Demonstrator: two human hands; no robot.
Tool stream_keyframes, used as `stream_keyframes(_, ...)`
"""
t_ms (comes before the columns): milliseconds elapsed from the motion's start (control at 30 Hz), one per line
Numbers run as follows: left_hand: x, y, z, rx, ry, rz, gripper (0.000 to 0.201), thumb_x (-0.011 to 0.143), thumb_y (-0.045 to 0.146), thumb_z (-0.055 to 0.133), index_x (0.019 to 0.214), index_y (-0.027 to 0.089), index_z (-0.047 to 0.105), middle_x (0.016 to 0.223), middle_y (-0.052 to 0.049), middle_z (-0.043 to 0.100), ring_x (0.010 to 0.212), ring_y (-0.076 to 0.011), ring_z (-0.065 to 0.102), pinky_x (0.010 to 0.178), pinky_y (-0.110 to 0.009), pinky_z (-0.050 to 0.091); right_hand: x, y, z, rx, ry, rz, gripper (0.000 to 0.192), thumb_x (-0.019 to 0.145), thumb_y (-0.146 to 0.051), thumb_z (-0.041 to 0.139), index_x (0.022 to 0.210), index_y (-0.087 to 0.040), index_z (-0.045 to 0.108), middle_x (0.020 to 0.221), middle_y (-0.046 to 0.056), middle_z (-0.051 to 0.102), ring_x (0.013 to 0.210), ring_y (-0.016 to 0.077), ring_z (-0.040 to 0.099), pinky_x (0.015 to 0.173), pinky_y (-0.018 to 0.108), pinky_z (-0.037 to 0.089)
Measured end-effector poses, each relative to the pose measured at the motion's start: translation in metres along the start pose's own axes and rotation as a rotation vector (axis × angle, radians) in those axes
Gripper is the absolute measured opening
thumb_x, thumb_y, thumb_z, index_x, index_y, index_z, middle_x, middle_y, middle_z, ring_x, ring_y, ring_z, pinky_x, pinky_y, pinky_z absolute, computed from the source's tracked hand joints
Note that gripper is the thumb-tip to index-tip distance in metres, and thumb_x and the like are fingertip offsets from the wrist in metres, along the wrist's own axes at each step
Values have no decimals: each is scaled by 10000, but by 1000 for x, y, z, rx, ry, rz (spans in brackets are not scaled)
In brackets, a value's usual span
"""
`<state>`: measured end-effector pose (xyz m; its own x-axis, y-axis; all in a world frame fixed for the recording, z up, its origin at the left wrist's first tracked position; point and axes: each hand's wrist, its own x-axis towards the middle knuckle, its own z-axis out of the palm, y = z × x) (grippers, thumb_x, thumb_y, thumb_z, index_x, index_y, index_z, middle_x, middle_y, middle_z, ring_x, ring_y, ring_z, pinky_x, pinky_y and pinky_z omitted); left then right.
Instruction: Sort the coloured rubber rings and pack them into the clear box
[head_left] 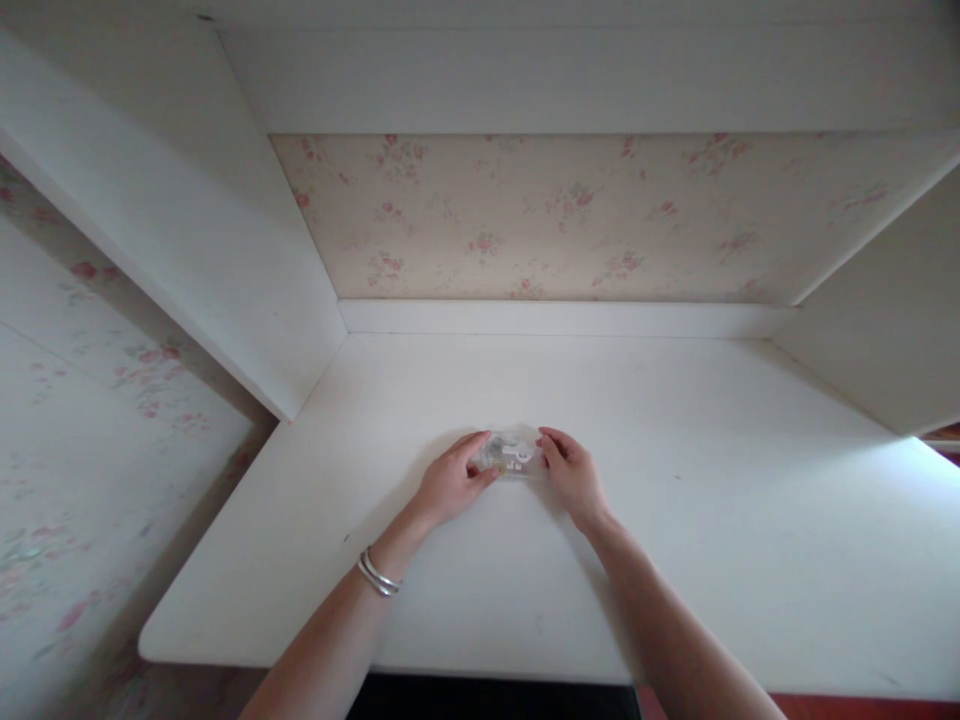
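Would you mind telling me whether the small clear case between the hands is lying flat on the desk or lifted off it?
Lying flat: the clear case rests on the white desk.

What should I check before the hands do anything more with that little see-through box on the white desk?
1. Both hands on the box: ok. The left hand touches the left end of the small clear box and the right hand touches its right end.
2. Box resting flat on the desk: ok, it lies on the white top.
3. Box away from the desk edge: ok, it sits near the middle.
4. Lid open or closed: cannot tell, too small and blurred.
5. What is inside: cannot tell; only small whitish and yellowish bits show.
6. Bracelets on the left wrist away from the box: ok.
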<state>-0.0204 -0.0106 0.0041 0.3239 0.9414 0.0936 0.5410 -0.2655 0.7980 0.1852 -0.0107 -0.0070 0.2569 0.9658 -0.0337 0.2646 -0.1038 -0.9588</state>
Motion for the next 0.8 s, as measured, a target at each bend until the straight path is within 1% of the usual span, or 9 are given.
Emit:
stream_keyframes(67, 0, 2, 0, 11, -24, -15, 578, 779, 342, 649, 1326, 281, 474, 1345, -54, 521, 732, -131, 639, 749, -279, 531, 0, 1, 0, -87, -4, -37, 418, 840, -452, 468, 1084, -161, 643, 816, 63, 682, 686, 189, 598, 637, 319, 479)
stream_keyframes(200, 0, 4, -1, 48, -48, -54, 662, 737, 380, 688, 1344, 269, 449, 1292, -45, 564, 712, -123, 631, 730, -264, 515, 1, 5, 1, -197, -15, -133, 405, 859, -415, 441, 1102, -168, 652, 978, 81, 689, 855, 210, 622, 755, 341, 482)
stream_keyframes(300, -1, 6, -2, 63, -94, -91, 739, 709, 416, 710, 1369, 262, 415, 1113, -22, 661, 722, -137, 632, 723, -260, 502, 2, 6, 0, -249, -30, -167, 400, 878, -388, 414, 1108, -160, 649, 1008, 87, 684, 913, 211, 619, 798, 346, 479)
stream_keyframes(333, -1, 6, -3, 64, -106, -90, 765, 696, 422, 722, 1375, 266, 407, 1083, -15, 670, 728, -140, 633, 723, -259, 500, 1, 6, 0, -269, -36, -179, 394, 882, -377, 408, 1102, -158, 652, 1015, 89, 682, 927, 209, 617, 814, 346, 475)
stream_keyframes(400, -2, 6, -3, 61, -102, -66, 792, 667, 418, 747, 1370, 275, 411, 1168, -19, 633, 731, -133, 630, 727, -256, 501, 0, 4, 0, -312, -49, -206, 376, 886, -352, 403, 1081, -157, 659, 1028, 91, 675, 936, 204, 614, 836, 343, 467)
stream_keyframes(500, -2, 5, -2, 66, -66, -26, 776, 643, 398, 771, 1338, 275, 447, 1344, -28, 507, 712, -109, 617, 733, -252, 507, -3, -1, 1, -360, -63, -257, 357, 892, -317, 393, 1062, -159, 664, 1021, 87, 667, 921, 193, 614, 837, 332, 464)
stream_keyframes(600, -1, 3, -1, 89, -59, -3, 782, 640, 400, 775, 1336, 274, 443, 1356, -20, 490, 709, -106, 609, 749, -257, 511, -6, -3, 1, -381, -67, -299, 337, 894, -295, 392, 1044, -167, 666, 1004, 80, 661, 912, 187, 612, 832, 321, 464)
stream_keyframes(800, -2, 3, -3, 119, -82, 30, 781, 654, 411, 766, 1348, 286, 430, 1381, -21, 460, 713, -105, 604, 776, -267, 516, -6, -2, 1, -405, -80, -304, 323, 894, -297, 402, 1039, -181, 667, 997, 75, 654, 894, 187, 612, 813, 320, 467)
